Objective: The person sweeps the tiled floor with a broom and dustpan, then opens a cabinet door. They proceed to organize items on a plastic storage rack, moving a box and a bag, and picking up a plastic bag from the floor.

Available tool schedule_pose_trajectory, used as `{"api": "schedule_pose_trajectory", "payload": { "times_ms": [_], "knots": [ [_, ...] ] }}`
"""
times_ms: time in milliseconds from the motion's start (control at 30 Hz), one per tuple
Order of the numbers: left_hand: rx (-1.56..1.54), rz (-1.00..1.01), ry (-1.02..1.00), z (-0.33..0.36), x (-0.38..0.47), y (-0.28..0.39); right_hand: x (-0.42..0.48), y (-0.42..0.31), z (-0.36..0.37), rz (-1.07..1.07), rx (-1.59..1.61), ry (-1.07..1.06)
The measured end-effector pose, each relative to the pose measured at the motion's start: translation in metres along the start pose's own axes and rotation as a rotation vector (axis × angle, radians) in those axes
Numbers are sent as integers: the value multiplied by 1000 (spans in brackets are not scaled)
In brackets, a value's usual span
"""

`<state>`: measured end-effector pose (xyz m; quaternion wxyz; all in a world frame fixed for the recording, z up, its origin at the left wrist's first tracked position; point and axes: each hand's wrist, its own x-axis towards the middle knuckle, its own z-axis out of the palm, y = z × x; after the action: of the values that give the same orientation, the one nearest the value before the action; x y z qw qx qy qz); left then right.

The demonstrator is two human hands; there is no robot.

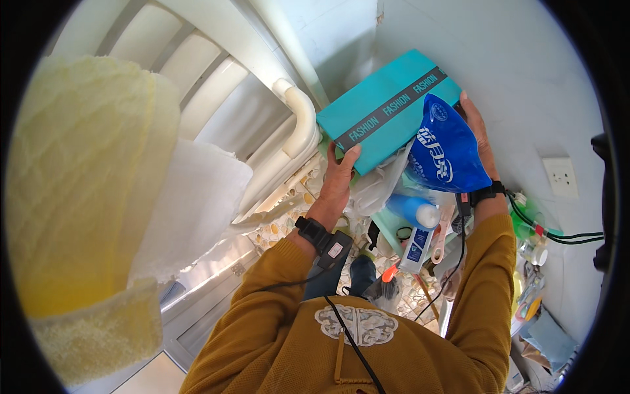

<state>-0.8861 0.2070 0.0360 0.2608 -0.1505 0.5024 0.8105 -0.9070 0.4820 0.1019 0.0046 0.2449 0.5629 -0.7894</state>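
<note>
A teal cardboard box (389, 106) with a dark printed band is held between my two hands near the wall corner. My left hand (340, 172) grips its near left corner, thumb on top. My right hand (475, 120) holds the right end, partly hidden by a blue plastic refill pouch (450, 152) that stands in front of it. Below the box are a crumpled translucent plastic bag (376, 189), a blue bottle with a white cap (413, 212), a toothpaste tube or box (416, 250) and a pink comb (442, 234), around a pale green shelf or tray (389, 229).
A white radiator (300, 118) stands at left, with yellow (93, 187) and white towels (192, 197) near it. A wall socket (561, 177) is at right, above green bottles (521, 216) and assorted items. Black cables run from both wrists. The floor (275, 239) is pebble-patterned.
</note>
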Motion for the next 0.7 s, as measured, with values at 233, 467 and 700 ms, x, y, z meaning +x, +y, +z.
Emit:
{"api": "schedule_pose_trajectory", "payload": {
  "times_ms": [233, 467, 700],
  "knots": [
    [49, 39, 47, 0, -1, -6, -25, -6, 13, -244, -138, -48],
    [122, 57, -10, -4, 3, 0, 12, 10, -12, -37, -14, -19],
    [303, 48, 69, -18, 3, 3, -9, 25, -43, -209, 45, 152]
  ]
}}
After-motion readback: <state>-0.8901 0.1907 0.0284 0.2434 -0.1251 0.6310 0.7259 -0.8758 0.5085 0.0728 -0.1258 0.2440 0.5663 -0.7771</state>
